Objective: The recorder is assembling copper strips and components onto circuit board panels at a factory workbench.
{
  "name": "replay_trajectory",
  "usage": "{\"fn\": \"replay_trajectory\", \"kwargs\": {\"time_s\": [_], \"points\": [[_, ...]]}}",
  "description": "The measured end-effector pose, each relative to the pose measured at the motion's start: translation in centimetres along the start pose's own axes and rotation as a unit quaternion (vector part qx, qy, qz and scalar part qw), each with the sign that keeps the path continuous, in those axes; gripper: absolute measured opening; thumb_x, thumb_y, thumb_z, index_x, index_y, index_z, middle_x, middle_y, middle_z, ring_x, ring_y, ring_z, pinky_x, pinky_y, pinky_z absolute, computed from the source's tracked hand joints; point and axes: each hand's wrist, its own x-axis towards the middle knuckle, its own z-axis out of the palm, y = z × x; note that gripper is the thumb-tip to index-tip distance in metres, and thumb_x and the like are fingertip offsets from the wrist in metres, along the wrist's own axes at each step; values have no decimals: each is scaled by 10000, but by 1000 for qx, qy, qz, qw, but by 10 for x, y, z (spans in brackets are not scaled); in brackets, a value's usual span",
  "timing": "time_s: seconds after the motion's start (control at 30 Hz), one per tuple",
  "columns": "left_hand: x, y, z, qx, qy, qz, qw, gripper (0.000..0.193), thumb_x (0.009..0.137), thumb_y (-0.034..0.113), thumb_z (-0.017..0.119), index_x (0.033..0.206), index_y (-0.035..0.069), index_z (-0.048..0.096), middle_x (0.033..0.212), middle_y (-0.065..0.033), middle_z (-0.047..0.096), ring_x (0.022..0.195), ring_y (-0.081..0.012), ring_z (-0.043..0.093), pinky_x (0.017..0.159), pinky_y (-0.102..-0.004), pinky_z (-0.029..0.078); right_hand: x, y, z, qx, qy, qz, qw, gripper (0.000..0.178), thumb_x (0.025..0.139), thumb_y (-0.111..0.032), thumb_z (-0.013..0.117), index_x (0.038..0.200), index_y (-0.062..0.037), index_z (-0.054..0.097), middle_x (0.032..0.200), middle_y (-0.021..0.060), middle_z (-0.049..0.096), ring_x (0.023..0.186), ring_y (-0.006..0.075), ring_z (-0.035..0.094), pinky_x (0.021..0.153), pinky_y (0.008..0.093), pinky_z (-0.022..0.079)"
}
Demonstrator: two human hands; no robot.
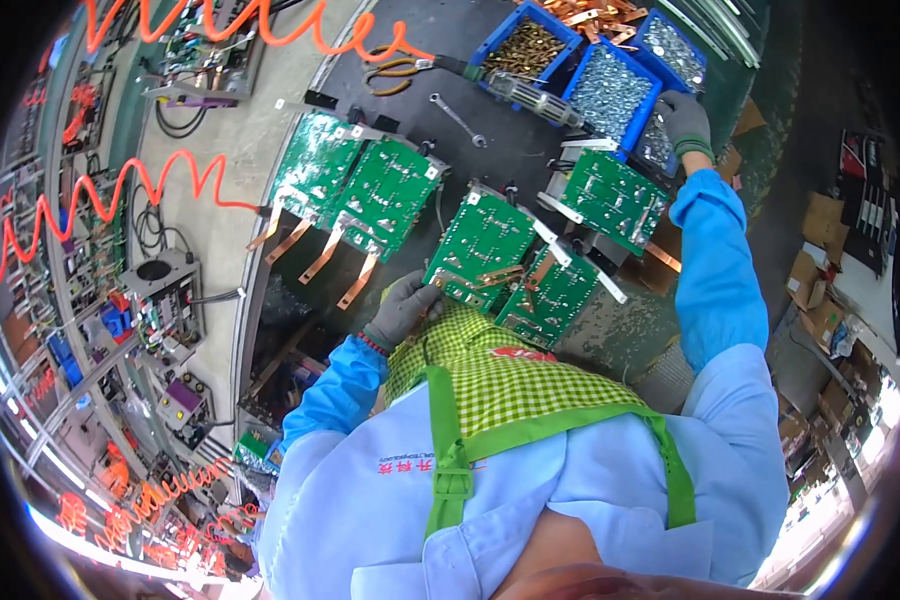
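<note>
My left hand, in a grey glove, is at the near left corner of a green circuit board. Its fingers are curled in beside the board edge, and what they hold is hidden. Brass-coloured pieces lie on this board, and a second green board adjoins it on the right. Out to the right, my gloved right hand is at the edge of a blue bin of small silvery parts. Its fingers are bent, their tips out of sight. Another green board with a copper strip lies left of my right forearm.
Two green boards with copper strips lie at the left. Beyond them are orange-handled pliers, a wrench and a power screwdriver. Blue bins hold brass screws and silvery hardware. Coiled orange hoses hang left.
</note>
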Motion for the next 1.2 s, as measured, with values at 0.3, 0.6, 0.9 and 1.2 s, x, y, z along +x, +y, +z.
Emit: {"fn": "replay_trajectory", "kwargs": {"time_s": [0.3, 0.6, 0.9, 1.2], "points": [[0, -3, 3, -13, 6, 17, 1000, 209, 928, 179, 537, 1036, 1, 550, 779, -37, 594, 641, -74, 541, 588, -221, 449, 1, -58, 45, -26, -22, -248, 968, 185, 754, -119, 612, 933, -80, 627, 1124, 146, 572, 984, 351, 573, 862, 431, 460], [-2, -3, 8, -51, 21, 38, 998, 189, 931, 175, 532, 1006, 2, 544, 784, -34, 581, 623, -75, 533, 577, -226, 445, 5, -51, 36, 54, 24, -198, 978, 248, 773, -244, 646, 960, -81, 650, 969, 149, 648, 936, 331, 601, 817, 427, 472], [-5, -1, -4, -19, -32, 32, 999, 194, 917, 184, 548, 981, 0, 547, 740, -52, 568, 580, -87, 508, 525, -219, 409, -150, -134, -117, 249, 156, -199, 935, 193, 764, -157, 714, 883, -13, 663, 841, 91, 651, 748, 198, 627, 695, 291, 486], [6, 5, -15, 71, -78, 35, 994, 175, 885, 182, 566, 935, 15, 557, 727, -40, 581, 600, -85, 542, 524, -220, 419, -313, -249, 53, 95, 31, -346, 933, 147, 753, -226, 664, 839, -114, 621, 876, 60, 601, 804, 248, 595, 673, 373, 489]]}}
